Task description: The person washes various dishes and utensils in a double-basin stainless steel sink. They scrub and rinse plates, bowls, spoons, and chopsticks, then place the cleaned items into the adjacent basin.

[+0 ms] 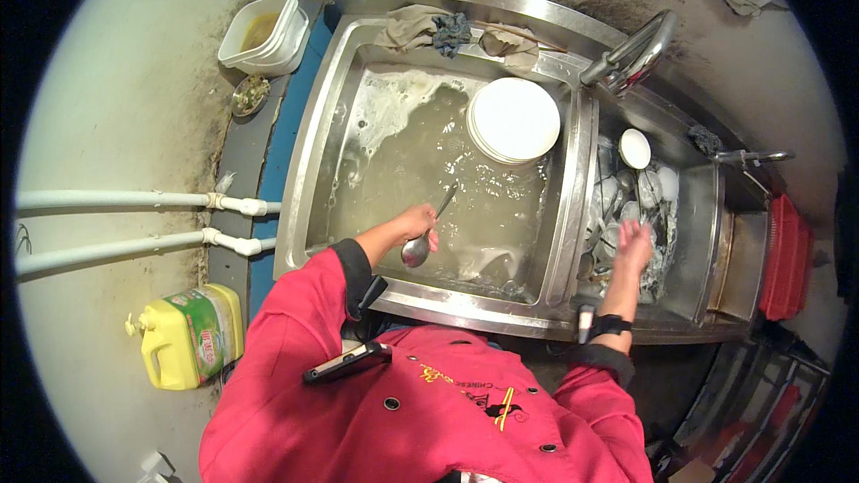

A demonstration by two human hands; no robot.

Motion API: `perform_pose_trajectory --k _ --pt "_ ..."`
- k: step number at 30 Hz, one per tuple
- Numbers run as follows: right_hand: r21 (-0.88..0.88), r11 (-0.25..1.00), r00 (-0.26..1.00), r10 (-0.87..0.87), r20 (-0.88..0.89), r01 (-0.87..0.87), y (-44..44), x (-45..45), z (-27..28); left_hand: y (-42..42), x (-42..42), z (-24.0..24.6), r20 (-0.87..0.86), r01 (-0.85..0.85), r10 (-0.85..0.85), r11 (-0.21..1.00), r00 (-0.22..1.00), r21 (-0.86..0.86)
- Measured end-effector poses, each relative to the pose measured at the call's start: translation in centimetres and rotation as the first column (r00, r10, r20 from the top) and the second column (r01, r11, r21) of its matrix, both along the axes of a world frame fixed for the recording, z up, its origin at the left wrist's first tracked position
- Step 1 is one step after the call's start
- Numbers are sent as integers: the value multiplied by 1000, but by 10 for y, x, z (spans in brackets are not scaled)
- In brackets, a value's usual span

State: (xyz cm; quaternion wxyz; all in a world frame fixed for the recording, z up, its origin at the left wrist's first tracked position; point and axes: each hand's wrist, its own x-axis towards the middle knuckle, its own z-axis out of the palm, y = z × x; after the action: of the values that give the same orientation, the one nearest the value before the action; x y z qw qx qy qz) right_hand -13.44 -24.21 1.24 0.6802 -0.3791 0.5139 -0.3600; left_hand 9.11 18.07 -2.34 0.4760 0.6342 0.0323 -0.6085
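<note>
My left hand (pixel 417 223) grips a metal spoon (pixel 416 252) above the cloudy, soapy water (pixel 402 174) of the large sink basin (pixel 310 141). The spoon's bowl points toward me and its handle sticks up past my fingers. A stack of round white plates (pixel 517 119) stands in the water at the back right of this basin. Over the smaller right basin (pixel 694 241) reaches my right hand (pixel 634 247), slightly blurred, its fingers apart and nothing seen in them. Bowls and spoons lie jumbled beneath it; a small white bowl (pixel 635 149) sits behind them.
A faucet (pixel 631 57) rises behind the divider, with a second tap (pixel 751 156) farther right. Rags (pixel 419 27) lie along the back rim. White tubs (pixel 262 33) and a yellow detergent jug (pixel 191 337) are left; a red plastic basket (pixel 786 258) is right.
</note>
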Motion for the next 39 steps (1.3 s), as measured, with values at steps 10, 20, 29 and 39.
perform_pose_trajectory --k 10,20,29,39 --pt "54 -409 -226 385 -895 -911 248 136 -6 -13 18 -7 901 617 -397 758 177 213" --pt "129 -216 -245 695 -676 -968 228 124 -70 23 51 -24 834 427 -498 824 236 372" --pt "120 36 -72 616 -784 -992 261 160 -99 -16 27 -49 715 376 -379 910 588 173" --pt "328 -32 -299 500 -813 -944 222 127 -98 15 21 -128 550 568 -759 637 348 520"
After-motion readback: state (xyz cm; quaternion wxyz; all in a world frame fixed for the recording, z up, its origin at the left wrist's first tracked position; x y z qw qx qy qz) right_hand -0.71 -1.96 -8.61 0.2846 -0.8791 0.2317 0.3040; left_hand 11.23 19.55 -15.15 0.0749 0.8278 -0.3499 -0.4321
